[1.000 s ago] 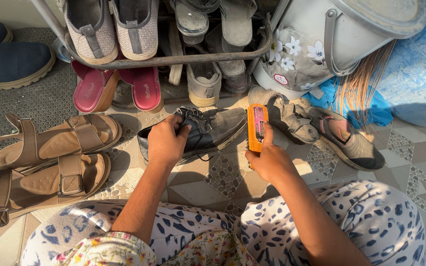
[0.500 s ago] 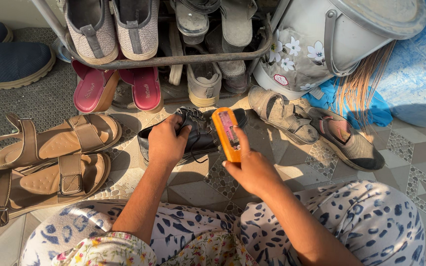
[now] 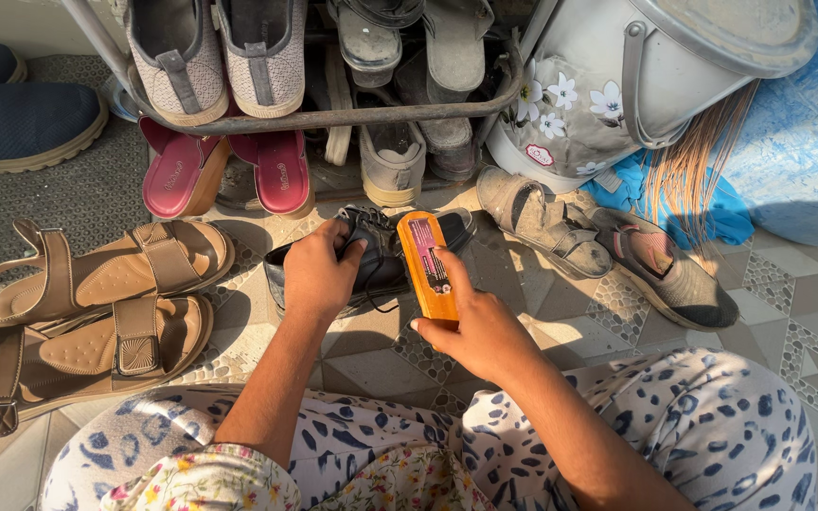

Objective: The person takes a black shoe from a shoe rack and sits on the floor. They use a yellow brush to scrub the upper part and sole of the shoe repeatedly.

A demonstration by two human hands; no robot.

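the left hand (image 3: 317, 274) grips a black lace-up shoe (image 3: 371, 260) on the tiled floor (image 3: 371, 364). the right hand (image 3: 480, 331) clasps an orange brush (image 3: 428, 268) with a pink label, laid across the shoe. beyond both hands, a metal shoe rack (image 3: 333, 115) holds grey slippers and pink sandals; right of it, a tilted grey flowered bin (image 3: 636, 80) bears a small oval sticker.

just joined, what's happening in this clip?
A person crouched on a patterned tile floor is working on a black lace-up leather shoe. The left hand pins the shoe by its laced top, while the right hand holds an orange wooden-backed shoe brush laid across the shoe's toe end. A pair of brown strapped sandals lies to the left, and a metal shoe rack full of footwear stands just beyond, beside a grey flowered bucket.
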